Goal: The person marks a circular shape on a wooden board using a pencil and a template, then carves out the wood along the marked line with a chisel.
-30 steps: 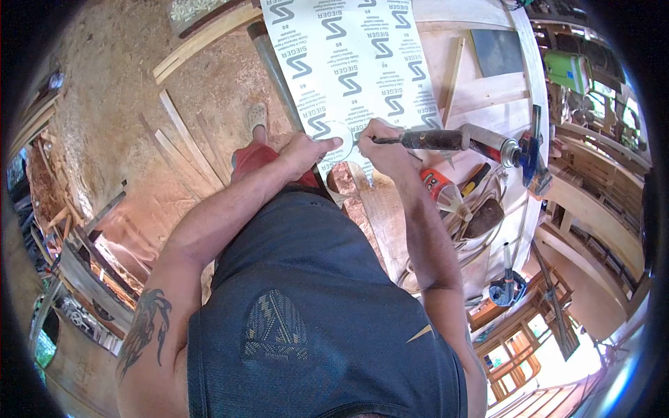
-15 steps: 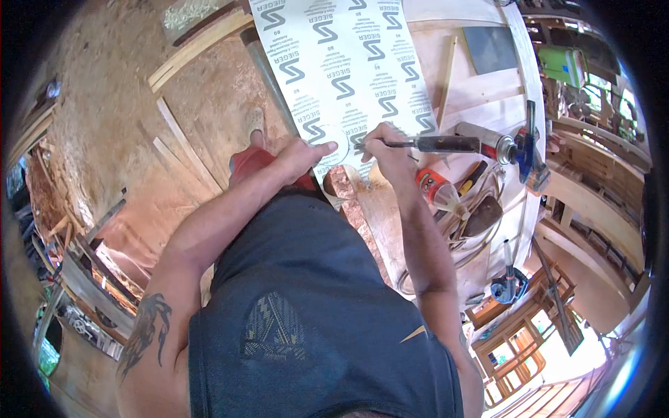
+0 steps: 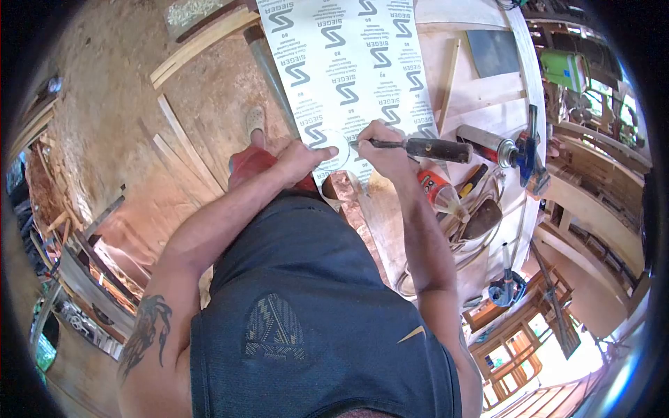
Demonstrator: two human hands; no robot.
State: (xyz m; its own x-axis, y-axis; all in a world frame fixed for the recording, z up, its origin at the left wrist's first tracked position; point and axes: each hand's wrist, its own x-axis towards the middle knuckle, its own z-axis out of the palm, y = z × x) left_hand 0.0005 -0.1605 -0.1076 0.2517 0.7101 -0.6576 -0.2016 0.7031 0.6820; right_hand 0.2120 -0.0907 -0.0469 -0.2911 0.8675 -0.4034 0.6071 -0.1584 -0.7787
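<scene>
White backing printed with dark SIEGER marks covers the long sheet (image 3: 359,70), which lies over the pale work surface (image 3: 481,101) with its near end in front of the person. At that near end is a round outline (image 3: 337,162); whether it is a drawn line or the rim of a thin disc is hard to tell. The work seems to be guiding a tool's tip along this curve, and doing it well likely calls for firm thumb pressure inside the circle, a low, steady tip close to the line, and short strokes that neither drag nor wrinkle the sheet.

The left hand (image 3: 296,161) is at the sheet's left edge, thumb stretched flat onto the circle, fingers curled; their tips are hidden, so whether they pinch the sheet cannot be told. The right hand (image 3: 383,150), over the sheet's near right part, is closed around the thin shaft of a dark-handled tool (image 3: 439,149), its front end just beside the circle.

Past the sheet's right edge lie a metal canister (image 3: 481,143), a red-labelled bottle (image 3: 435,184) and, farther up, a dark flat piece (image 3: 493,53).
</scene>
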